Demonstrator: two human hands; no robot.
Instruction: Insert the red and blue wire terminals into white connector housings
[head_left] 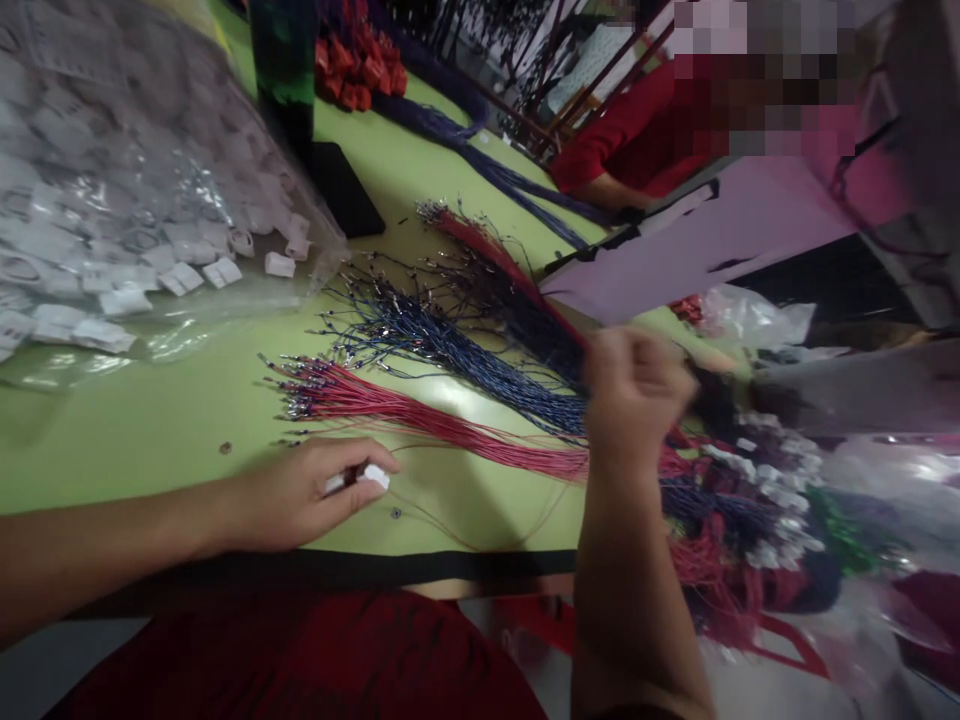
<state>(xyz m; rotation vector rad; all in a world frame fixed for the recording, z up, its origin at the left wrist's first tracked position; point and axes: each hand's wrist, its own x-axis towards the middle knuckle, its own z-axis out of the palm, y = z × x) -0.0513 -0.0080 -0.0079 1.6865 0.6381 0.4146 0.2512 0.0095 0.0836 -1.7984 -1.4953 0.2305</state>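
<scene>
My left hand (304, 492) rests on the green table (150, 420) near its front edge, fingers pinched on a small white tag (373, 477) with a thin red cord running from it. My right hand (634, 395), blurred, is closed over the bundles where red cords (420, 415) and dark blue cords (450, 345) come together. Both bundles fan out to the left with metal tips at their ends. A third red bundle (480, 240) lies farther back.
A clear plastic bag of white tags (112, 200) lies at the back left. A heap of finished tagged cords (750, 500) sits at the right. A dark phone-like slab (341, 185) and orange pieces (356, 65) lie farther back. A person in red (637, 130) sits across.
</scene>
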